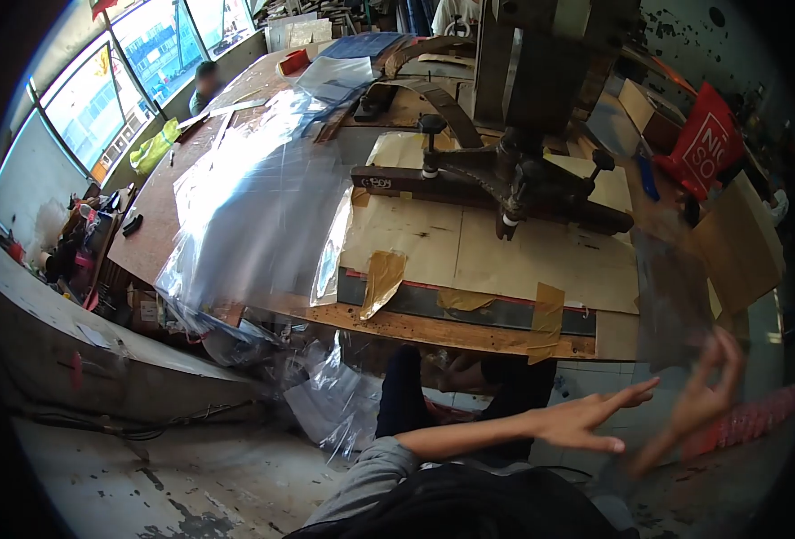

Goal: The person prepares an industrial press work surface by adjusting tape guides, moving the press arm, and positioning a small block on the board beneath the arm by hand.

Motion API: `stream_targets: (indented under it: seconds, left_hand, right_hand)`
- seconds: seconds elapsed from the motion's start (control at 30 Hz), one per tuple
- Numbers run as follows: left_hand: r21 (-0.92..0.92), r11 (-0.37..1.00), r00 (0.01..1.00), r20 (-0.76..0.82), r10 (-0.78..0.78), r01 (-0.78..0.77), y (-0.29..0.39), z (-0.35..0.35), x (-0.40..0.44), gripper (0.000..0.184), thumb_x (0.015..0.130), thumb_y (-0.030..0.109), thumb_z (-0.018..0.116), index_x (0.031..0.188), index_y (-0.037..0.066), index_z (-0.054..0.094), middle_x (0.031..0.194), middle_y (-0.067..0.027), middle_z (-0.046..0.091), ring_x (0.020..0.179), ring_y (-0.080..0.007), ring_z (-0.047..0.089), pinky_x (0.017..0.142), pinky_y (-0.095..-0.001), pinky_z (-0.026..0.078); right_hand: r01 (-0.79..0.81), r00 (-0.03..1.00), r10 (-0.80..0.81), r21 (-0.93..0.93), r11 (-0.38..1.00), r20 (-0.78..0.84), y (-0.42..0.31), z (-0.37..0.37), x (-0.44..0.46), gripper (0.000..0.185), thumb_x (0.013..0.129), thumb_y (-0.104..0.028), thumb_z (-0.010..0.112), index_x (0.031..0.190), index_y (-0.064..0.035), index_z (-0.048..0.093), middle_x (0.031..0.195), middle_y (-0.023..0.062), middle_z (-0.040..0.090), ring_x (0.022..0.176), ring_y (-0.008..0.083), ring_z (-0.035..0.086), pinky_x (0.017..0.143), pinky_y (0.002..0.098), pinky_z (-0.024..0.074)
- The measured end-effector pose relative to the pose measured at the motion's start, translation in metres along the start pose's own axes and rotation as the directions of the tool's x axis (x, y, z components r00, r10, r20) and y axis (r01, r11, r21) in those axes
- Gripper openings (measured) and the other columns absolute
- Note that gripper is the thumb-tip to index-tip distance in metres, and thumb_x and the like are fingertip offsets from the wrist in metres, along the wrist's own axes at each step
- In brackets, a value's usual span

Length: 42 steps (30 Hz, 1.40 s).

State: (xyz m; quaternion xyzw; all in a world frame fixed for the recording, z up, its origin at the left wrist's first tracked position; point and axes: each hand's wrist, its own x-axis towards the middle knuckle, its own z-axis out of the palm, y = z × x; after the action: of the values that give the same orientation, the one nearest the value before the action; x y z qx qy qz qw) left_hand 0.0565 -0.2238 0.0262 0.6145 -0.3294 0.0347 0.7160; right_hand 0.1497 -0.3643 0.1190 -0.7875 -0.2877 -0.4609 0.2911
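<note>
My left hand (590, 420) reaches across to the right, below the table's front edge, with its fingers stretched out and nothing in it. Further right, my right hand (710, 382) is raised and blurred, fingertips at the lower corner of a clear plastic sheet (674, 301) that they appear to pinch. The sheet is smeared by motion and hangs beside the press bed's right end. Left of it lies a cream board (505, 256) with brown tape (385, 283) on its front edge. Above the board is a dark metal press bar (388, 182) with screw knobs.
A large stack of clear plastic sheets (262, 207) covers the table's left part. More plastic (334, 395) hangs below the edge. A red bag (703, 144) and cardboard box (739, 238) stand at right. The press column (541, 67) rises centrally. Another person (205, 85) is by the windows.
</note>
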Motion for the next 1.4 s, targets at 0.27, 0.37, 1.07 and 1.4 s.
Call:
stream_targets:
  seconds: [0.27, 0.37, 1.07, 1.4]
  left_hand:
    - [-0.158, 0.966, 0.414, -0.880, -0.232, 0.206, 0.035, -0.038, -0.113, 0.040, 0.097, 0.009, 0.044, 0.136, 0.006, 0.034, 0.091, -0.0146, 0.068, 0.064, -0.0115, 0.064, 0.054, -0.0208, 0.050]
    - [-0.145, 0.948, 0.202, -0.957, -0.207, 0.284, 0.055, -0.059, -0.151, 0.042, 0.095, 0.009, 0.047, 0.136, 0.006, 0.038, 0.076, -0.0067, 0.064, 0.048, -0.0054, 0.053, 0.040, -0.0170, 0.037]
    - [0.082, 0.888, 0.332, -0.940, -0.083, 0.453, 0.090, -0.060, -0.177, 0.064, 0.089, 0.004, 0.058, 0.145, 0.005, 0.027, 0.108, -0.0137, 0.063, 0.081, -0.0096, 0.061, 0.061, -0.0197, 0.051]
    - [0.319, 0.687, 0.356, -0.930, 0.094, 0.653, 0.092, -0.087, -0.179, 0.045, 0.085, -0.004, 0.060, 0.129, 0.003, 0.053, 0.124, -0.0101, 0.058, 0.094, -0.0081, 0.056, 0.067, -0.0225, 0.052]
  right_hand:
    - [-0.084, 0.910, -0.123, 0.464, 0.882, 0.397, -0.116, 0.088, -0.032, 0.055, 0.082, -0.016, 0.067, 0.132, -0.0083, 0.046, 0.146, 0.0189, 0.031, 0.125, 0.0352, 0.046, 0.098, 0.0429, 0.0442]
    - [-0.232, 0.837, 0.020, 0.321, 0.918, 0.547, -0.097, 0.081, -0.062, 0.058, 0.084, -0.021, 0.067, 0.135, -0.0081, 0.043, 0.148, 0.0203, 0.025, 0.126, 0.0386, 0.043, 0.098, 0.0452, 0.0442]
    - [-0.893, 0.346, 0.386, 0.426, -0.143, 0.855, -0.064, 0.020, -0.104, 0.041, 0.087, -0.003, 0.058, 0.127, 0.0009, 0.046, 0.084, 0.0041, 0.059, 0.054, 0.0000, 0.040, 0.044, 0.0155, 0.0311]
    - [-0.884, 0.444, 0.372, 0.466, 0.033, 0.815, -0.063, 0.067, -0.091, 0.038, 0.087, -0.003, 0.058, 0.125, 0.0003, 0.053, 0.102, 0.0055, 0.064, 0.058, -0.0027, 0.039, 0.047, 0.0140, 0.0318]
